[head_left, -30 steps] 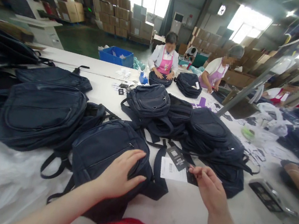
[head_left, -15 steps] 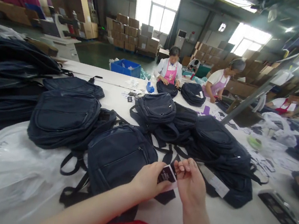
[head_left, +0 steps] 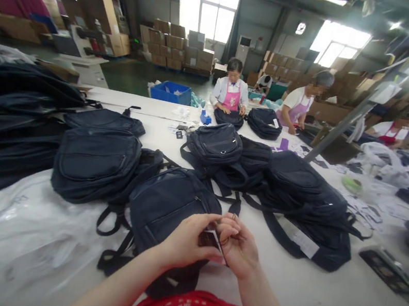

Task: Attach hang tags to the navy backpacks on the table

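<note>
The left hand (head_left: 190, 239) grips a dark tag (head_left: 209, 238); the right hand (head_left: 238, 242), fingers curled, meets it above the white surface (head_left: 269, 284), beside a backpack (head_left: 168, 204).

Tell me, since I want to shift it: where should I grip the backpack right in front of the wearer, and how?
I'd take the backpack by its left edge, fingers beneath, coming from the left: it lies zipped panel up with that edge exposed, while the left hand hides part of its right side. The straps trailing there look slack, so probably a poorer hold.
</note>
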Action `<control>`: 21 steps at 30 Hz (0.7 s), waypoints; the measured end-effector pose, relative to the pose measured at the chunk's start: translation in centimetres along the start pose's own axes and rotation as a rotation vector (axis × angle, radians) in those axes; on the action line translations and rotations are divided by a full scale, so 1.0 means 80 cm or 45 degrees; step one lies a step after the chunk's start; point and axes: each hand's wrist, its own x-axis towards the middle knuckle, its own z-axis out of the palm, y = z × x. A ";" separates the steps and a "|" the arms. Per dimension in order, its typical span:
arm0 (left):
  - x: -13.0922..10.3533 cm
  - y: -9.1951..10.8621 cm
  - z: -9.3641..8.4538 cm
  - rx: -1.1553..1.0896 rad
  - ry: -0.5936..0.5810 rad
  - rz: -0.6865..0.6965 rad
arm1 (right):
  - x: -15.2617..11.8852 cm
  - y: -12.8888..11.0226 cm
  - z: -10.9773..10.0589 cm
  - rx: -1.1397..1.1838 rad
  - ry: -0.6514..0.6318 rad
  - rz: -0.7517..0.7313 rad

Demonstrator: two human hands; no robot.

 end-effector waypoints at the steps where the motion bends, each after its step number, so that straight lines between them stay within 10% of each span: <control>1: -0.001 -0.004 0.003 -0.045 -0.015 -0.059 | 0.000 0.000 0.000 -0.006 0.003 -0.001; 9: -0.016 -0.039 0.024 -0.856 -0.023 -0.518 | 0.009 -0.008 -0.016 -0.494 0.224 -0.294; 21: -0.078 -0.098 0.002 -1.123 -0.588 -0.609 | -0.001 -0.001 -0.055 -0.463 0.216 0.078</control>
